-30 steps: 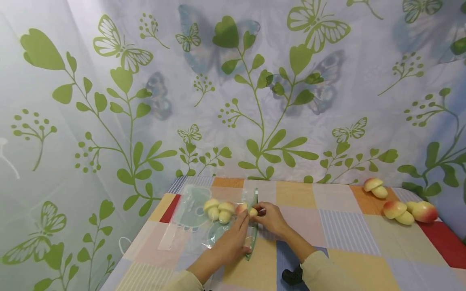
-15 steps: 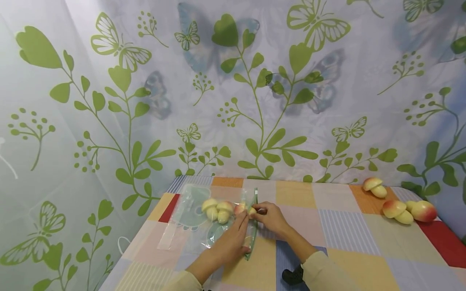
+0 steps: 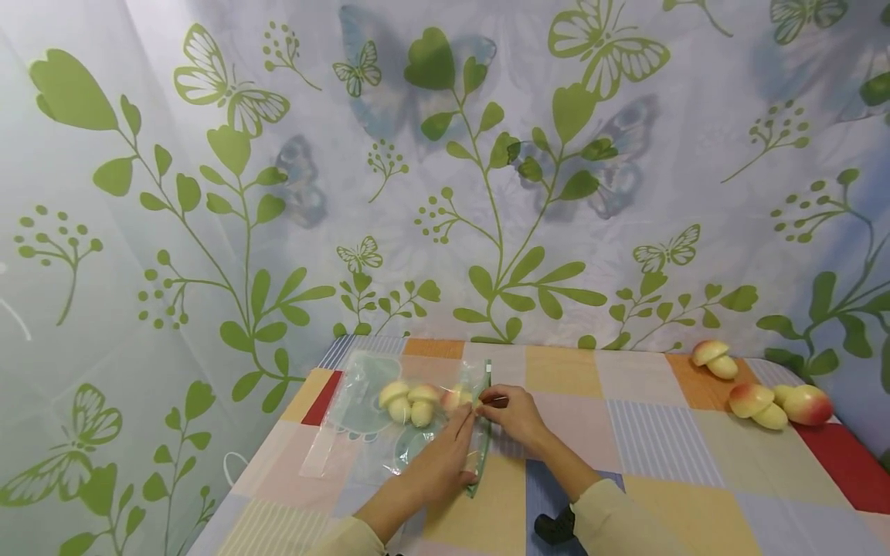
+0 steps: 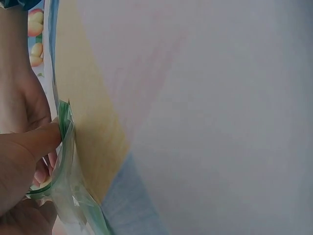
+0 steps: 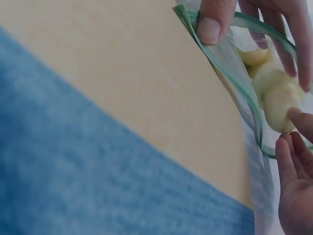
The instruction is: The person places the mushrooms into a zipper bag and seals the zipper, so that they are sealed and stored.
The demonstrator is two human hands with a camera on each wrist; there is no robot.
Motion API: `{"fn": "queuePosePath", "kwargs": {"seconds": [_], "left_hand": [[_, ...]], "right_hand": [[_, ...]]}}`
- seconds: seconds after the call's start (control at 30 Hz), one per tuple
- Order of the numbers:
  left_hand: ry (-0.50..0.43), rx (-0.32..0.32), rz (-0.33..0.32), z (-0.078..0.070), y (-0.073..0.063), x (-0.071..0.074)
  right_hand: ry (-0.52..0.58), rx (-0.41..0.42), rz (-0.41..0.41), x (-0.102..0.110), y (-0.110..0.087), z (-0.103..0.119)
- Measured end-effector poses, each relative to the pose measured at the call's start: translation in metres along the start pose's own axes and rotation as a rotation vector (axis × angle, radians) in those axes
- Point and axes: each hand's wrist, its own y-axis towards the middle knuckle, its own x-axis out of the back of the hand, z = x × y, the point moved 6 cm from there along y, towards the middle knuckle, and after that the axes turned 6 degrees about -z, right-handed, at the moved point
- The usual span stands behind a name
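A clear zip bag (image 3: 361,432) with a green zip edge lies on the patchwork tablecloth, its mouth facing right. Two pale yellow toy mushrooms (image 3: 410,403) are inside. A third toy mushroom (image 5: 281,105) lies just within the mouth, its rounded end toward the right hand. My left hand (image 3: 439,459) holds the bag's mouth apart, thumb on the near green rim and the other fingers across the far side. At the opening my right hand (image 3: 513,417) pinches the end of the third mushroom, thumb above and fingertips below. In the left wrist view that mushroom is mostly hidden by the hands.
Three more toy mushrooms with reddish caps, among them one near the back edge (image 3: 715,359), lie at the table's right end. A dark object (image 3: 555,528) is beside the right sleeve. A leaf-patterned curtain (image 3: 445,170) hangs behind the table.
The third mushroom has slid left, further into the bag, with the right fingertips following. The two mushrooms inside have shifted slightly left. The left hand stays almost where it was.
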Motion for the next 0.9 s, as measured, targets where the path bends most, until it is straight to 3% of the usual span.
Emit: {"fn": "queuePosePath", "kwargs": {"seconds": [0.47, 0.77, 0.9], "left_hand": [[0.029, -0.034, -0.005, -0.001, -0.002, -0.001], [0.027, -0.041, -0.016, -0.001, -0.002, -0.001], [0.015, -0.032, -0.013, -0.001, -0.002, -0.001]], "right_hand": [[-0.054, 0.051, 0.041, -0.009, 0.004, 0.004], [0.094, -0.012, 0.17, -0.019, 0.002, 0.002], [0.1, -0.003, 0.194, -0.017, 0.0, 0.003]]}}
